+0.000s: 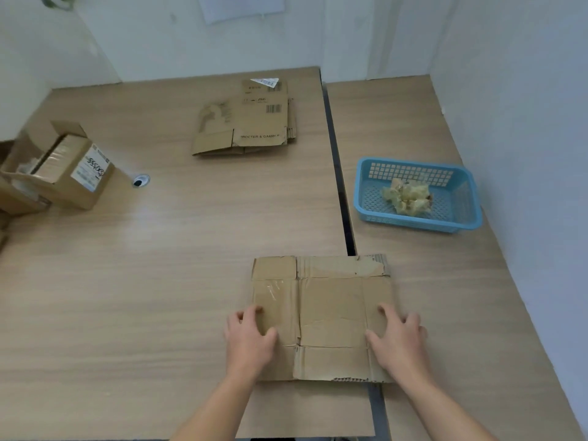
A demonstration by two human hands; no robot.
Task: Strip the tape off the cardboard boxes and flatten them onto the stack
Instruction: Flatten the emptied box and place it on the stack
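Near the front of the desk (143,297), straddling the dark seam (337,186) between its two tops, a flattened cardboard box (331,313) lies with its creased panels and flaps spread out and a shiny patch of clear tape (274,288) on its left panel. Both hands rest on it, well apart: the left hand (249,342) lies at the left edge and the right hand (397,342) on the right panel, each with fingers spread and laid flat on the cardboard, gripping nothing. Farther back, near the wall, sits the stack of flattened boxes (245,125), its top sheet printed with barcodes and lettering. To the right, a blue plastic basket (467,198) holds a crumpled yellowish wad of tape (409,197). At the left edge an open cardboard box (19,186) stands with a smaller labelled box (73,167) tilted inside it, and a round cable grommet (141,180) is set in the desk just beside it.
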